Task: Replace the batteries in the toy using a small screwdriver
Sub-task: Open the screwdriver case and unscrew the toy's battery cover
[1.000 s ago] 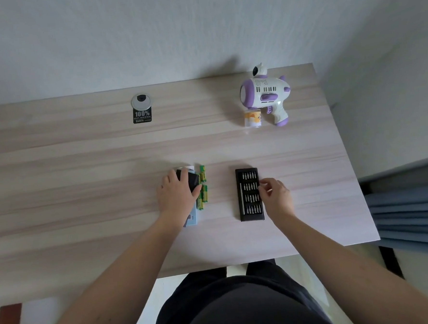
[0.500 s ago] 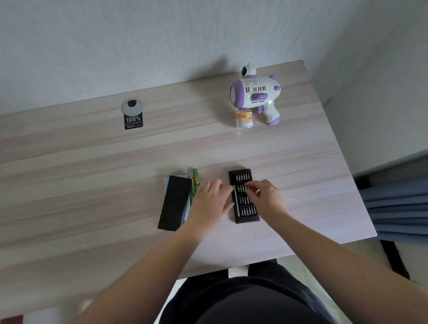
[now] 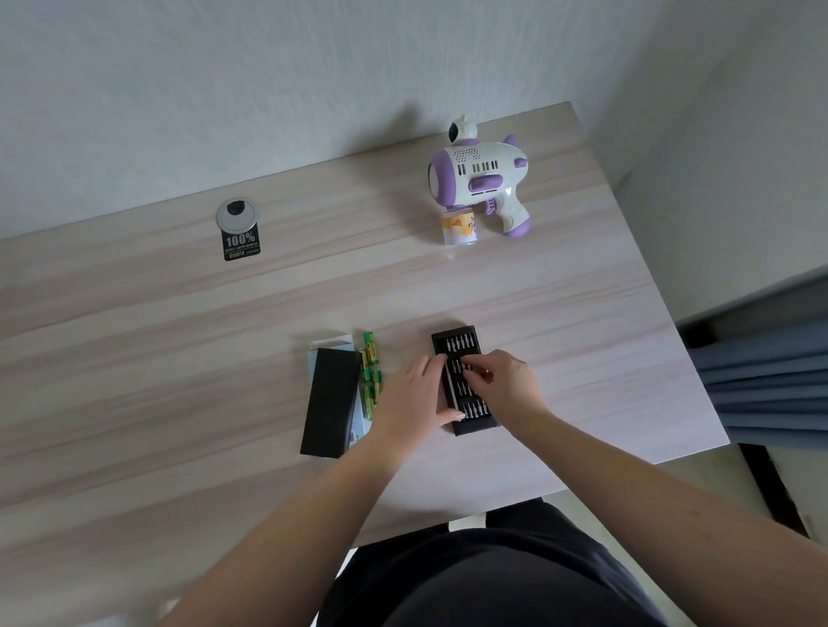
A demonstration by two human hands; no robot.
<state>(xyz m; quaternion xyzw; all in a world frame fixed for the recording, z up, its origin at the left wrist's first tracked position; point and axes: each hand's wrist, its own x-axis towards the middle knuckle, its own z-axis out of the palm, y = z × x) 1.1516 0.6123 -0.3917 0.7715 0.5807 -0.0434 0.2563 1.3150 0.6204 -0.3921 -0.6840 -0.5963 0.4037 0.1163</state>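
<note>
- Since half a second ago the left hand [image 3: 415, 400] has slid further right, off the bare wood and up against the screwdriver bit case [image 3: 463, 380], where it now rests along the case's left edge.
- Its fingers lie fairly straight and close together, the fingertips [image 3: 438, 360] touching the case's left rim and the thumb reaching the near end of the case (nothing is gripped).
- The right hand [image 3: 506, 385] hovers over the middle rows of bits, its fingers curled and its thumb and forefinger drawn together at one of the small bits; whether the bit is actually caught between them cannot be told.
- The open case sits near the front edge of the wooden table [image 3: 114, 360], lengthwise toward the person.
- Just left of the left hand lie the green batteries [image 3: 371, 369], beside a black lid [image 3: 331, 405] resting on a pale blue box [image 3: 357, 416].
- The white-and-purple toy gun [image 3: 478, 173] stands well apart at the far side of the table, untouched, a small yellow-labelled bottle [image 3: 459, 228] at its muzzle end.
- A round grommet cover [image 3: 235, 213] with a black "100%" sticker [image 3: 241, 244] sits far left.
</note>
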